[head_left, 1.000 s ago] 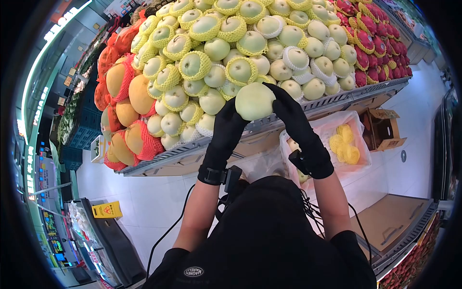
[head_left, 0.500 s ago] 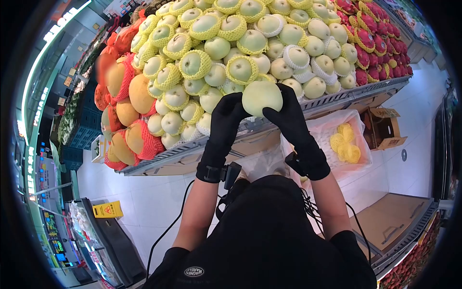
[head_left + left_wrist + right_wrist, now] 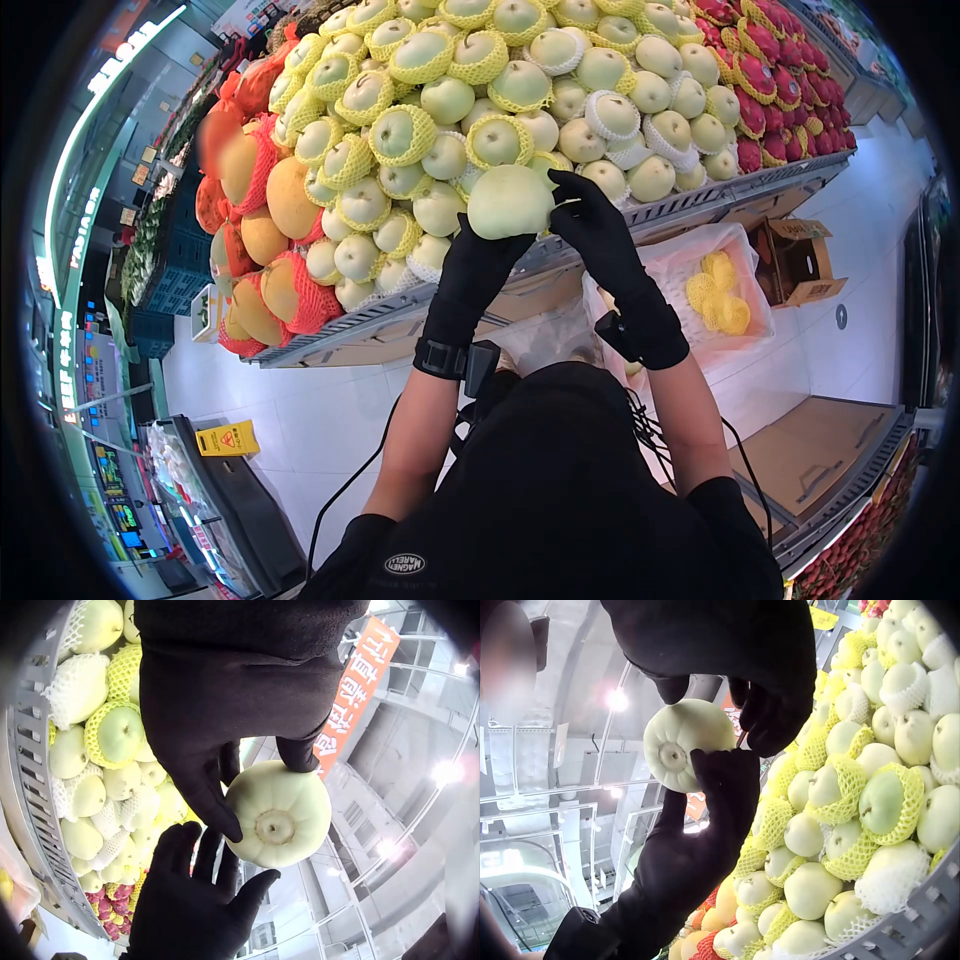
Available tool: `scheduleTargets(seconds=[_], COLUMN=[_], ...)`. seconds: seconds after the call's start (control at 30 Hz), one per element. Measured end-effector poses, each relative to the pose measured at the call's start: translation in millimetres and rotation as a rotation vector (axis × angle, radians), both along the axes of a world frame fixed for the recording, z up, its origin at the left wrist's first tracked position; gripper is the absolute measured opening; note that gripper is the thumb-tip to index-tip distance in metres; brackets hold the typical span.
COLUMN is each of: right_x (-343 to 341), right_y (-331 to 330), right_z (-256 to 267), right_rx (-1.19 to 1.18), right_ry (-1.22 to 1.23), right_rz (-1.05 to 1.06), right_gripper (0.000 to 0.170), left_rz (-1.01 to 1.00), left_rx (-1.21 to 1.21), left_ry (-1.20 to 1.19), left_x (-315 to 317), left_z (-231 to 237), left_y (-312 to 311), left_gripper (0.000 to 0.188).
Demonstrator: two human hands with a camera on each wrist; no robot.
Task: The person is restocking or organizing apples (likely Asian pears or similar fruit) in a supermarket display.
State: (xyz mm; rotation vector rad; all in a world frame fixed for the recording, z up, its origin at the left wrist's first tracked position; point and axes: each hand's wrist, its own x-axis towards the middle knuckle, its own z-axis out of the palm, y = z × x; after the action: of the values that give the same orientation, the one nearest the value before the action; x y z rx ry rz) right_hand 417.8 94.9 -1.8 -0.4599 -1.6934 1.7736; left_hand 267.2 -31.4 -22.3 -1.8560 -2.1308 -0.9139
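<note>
A pale green melon (image 3: pixel 510 202), with no net on it, is held up in front of the fruit display. My left hand (image 3: pixel 478 262), in a black glove, grips it from the left and below. In the left wrist view, thumb and fingers lie around the melon (image 3: pixel 281 814), and its round scar faces that camera. My right hand (image 3: pixel 600 232), also gloved in black, is just right of the melon with its fingers loosely bent. The left wrist view shows the right hand (image 3: pixel 199 900) with fingers spread close beside the melon.
Behind is a heap of pale melons (image 3: pixel 450 100), many in yellow or white foam nets. Orange melons (image 3: pixel 292 197) lie left, dragon fruit (image 3: pixel 765 80) right. A grey rail (image 3: pixel 660 216) edges the display. Below right stand a lined crate (image 3: pixel 755 325) with yellow nets and a cardboard box (image 3: pixel 805 262).
The melon was between both hands. It shifted right, then back left in the left hand's grip, and the right hand has come off it, fingers now apart from its side.
</note>
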Motion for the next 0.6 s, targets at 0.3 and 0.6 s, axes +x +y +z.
scheduleTargets(seconds=[0.3, 0.6], right_x=[0, 4], right_y=[-2, -4], right_z=[-7, 0], right_rx=[-0.033, -0.300], right_ry=[0.010, 0.122], right_rz=[0.120, 0.094], right_gripper=[0.049, 0.059], left_rz=[-0.068, -0.155], left_rx=[-0.117, 0.159], left_ry=[-0.144, -1.471], left_x=[1, 1], left_z=[5, 18], left_y=[-5, 1], left_gripper=[0.041, 0.032])
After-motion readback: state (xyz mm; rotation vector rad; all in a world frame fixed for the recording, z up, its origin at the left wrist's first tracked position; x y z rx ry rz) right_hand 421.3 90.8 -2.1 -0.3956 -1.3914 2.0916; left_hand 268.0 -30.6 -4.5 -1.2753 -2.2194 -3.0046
